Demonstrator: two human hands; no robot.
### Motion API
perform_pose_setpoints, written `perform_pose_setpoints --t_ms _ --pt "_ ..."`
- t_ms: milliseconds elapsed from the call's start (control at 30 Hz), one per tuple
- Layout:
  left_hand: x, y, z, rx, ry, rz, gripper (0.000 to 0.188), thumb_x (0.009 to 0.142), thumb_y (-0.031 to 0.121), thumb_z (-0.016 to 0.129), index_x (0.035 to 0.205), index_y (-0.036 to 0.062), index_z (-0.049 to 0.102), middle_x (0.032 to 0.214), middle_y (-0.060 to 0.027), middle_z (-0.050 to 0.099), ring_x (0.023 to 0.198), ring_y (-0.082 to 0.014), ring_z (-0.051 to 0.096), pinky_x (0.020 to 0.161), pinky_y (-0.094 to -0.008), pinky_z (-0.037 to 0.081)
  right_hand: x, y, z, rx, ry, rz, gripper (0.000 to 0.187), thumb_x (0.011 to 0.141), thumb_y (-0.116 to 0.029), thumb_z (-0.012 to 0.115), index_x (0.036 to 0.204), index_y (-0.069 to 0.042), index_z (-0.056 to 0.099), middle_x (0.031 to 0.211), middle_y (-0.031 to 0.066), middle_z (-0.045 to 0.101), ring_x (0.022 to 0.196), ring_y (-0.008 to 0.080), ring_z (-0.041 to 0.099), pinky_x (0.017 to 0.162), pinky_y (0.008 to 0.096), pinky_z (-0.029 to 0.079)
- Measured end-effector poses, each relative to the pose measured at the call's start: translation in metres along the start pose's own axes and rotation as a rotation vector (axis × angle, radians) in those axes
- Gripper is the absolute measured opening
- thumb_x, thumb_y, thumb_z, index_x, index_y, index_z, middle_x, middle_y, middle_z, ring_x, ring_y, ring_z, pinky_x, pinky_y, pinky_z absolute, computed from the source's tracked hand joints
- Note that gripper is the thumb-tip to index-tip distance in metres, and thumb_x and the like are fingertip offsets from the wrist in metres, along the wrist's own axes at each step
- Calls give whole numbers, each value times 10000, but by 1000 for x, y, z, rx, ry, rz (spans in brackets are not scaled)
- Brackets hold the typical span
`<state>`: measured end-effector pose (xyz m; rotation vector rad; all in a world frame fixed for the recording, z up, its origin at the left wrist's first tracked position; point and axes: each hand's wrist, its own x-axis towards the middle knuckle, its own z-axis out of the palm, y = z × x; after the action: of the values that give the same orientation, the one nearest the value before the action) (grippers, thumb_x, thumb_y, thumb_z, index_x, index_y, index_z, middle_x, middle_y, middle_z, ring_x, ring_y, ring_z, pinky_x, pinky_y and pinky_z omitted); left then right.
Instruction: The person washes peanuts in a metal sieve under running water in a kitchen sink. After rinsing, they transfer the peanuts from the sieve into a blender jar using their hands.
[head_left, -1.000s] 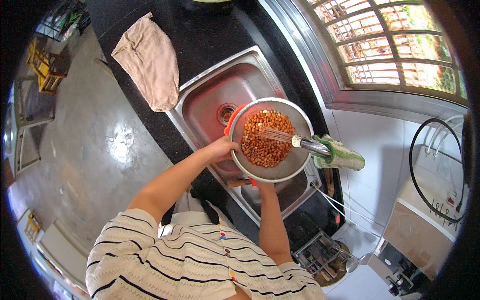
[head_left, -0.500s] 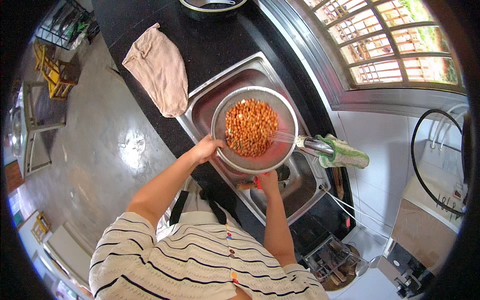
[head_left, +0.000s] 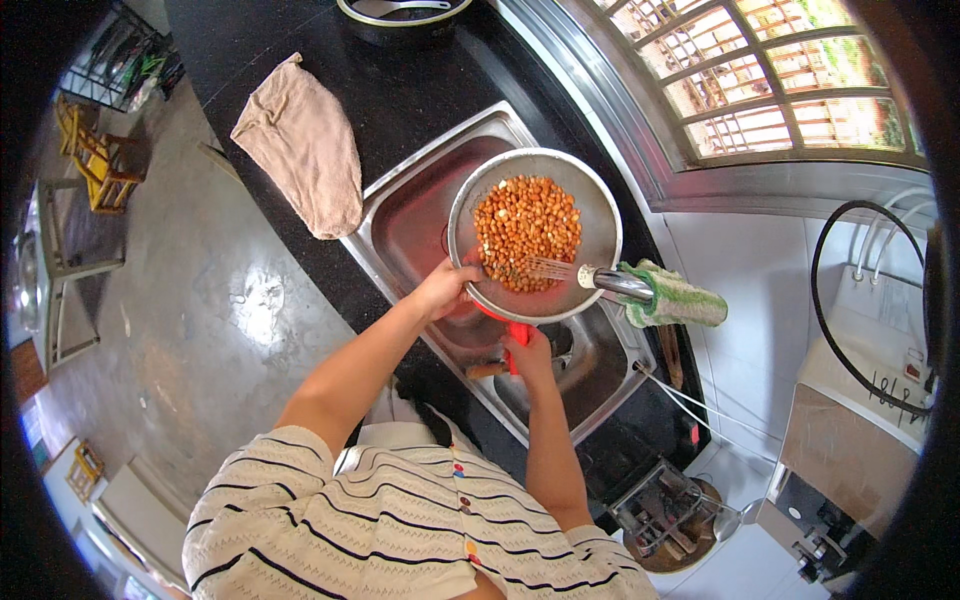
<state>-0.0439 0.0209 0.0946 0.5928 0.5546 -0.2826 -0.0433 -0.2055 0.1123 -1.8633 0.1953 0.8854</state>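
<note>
A round metal bowl [head_left: 597, 205] hangs over the double sink, holding reddish-brown peanuts [head_left: 527, 228]. Water streams from the faucet [head_left: 618, 284] into its near right part. My left hand [head_left: 445, 288] grips the bowl's left rim, thumb over the edge. Below the bowl, my right hand [head_left: 530, 357] is closed around a red handle [head_left: 518, 338]. A red edge shows under the bowl's near side; what the handle belongs to is mostly hidden beneath it. A green and white cloth [head_left: 672, 297] is wrapped around the faucet's body.
The steel sink [head_left: 400, 225] is set in a black counter. A beige cloth [head_left: 305, 145] lies left of it, and a dark pan [head_left: 405, 27] with a pale utensil stands at the far end. A wire rack [head_left: 665, 510] sits at lower right, below a barred window [head_left: 770, 85].
The bowl has moved right and slightly away, carried by my left hand. More of the red handle in my right hand now shows below it. Water keeps running.
</note>
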Motion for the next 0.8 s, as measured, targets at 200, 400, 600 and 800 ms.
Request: perform_pose_setpoints --t_ms 200,400,600,800 --pt "-19 -21 -21 33 -27 -115 444 797 0 525 1232 -14 439 971 -91 628 757 -162 648 631 -260 548 18 32 -5 -252 -45 -230 408 830 -255 618 1160 -29 538 1127 151 564 1020 291 540 877 390 423" --pt "-45 -2 32 -27 -34 -89 512 789 6 519 1286 15 398 879 -49 609 618 -104 578 516 -219 475 26 75 -8 -271 -99 -194 487 868 -328 576 1264 -66 469 1300 149 467 1192 305 443 999 407 338" --pt "-48 -4 11 128 -48 -161 478 779 7 513 1249 -8 426 957 -92 620 724 -184 633 629 -285 537 10 55 -3 -523 166 -671 448 828 -241 654 1213 -50 527 1176 119 547 1037 244 543 873 374 446" --pt "-77 1 -42 270 3 -110 412 768 9 518 1172 -49 463 953 -97 610 773 -170 622 621 -292 533 -3 14 0 -334 39 -457 506 834 -246 633 1252 -8 475 1238 151 511 1113 268 499 935 379 395"
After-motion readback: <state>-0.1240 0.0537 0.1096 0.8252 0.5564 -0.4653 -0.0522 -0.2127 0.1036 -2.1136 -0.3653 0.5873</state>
